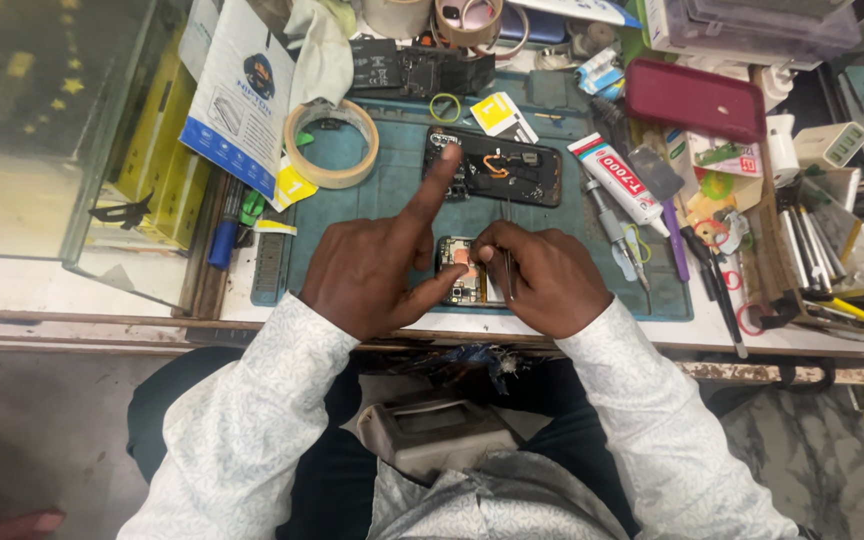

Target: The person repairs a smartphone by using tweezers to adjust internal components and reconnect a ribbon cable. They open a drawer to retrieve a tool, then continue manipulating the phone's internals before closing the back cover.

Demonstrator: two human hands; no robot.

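Bare mat (392,190) lies open between tape roll (332,143) and opened phone (494,167); glue tube (615,178) and tools (712,270) crowd the right side.

Single head-worn view, steeply downward and close, over the workbench (572,335) edge.

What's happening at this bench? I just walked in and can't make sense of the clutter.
A person in a pale patterned shirt is working on a small circuit board on a teal mat. The left hand steadies the board, index finger pointing up. The right hand holds tweezers against it. Beyond lies an opened phone, with a tape roll to its left and a glue tube to its right.
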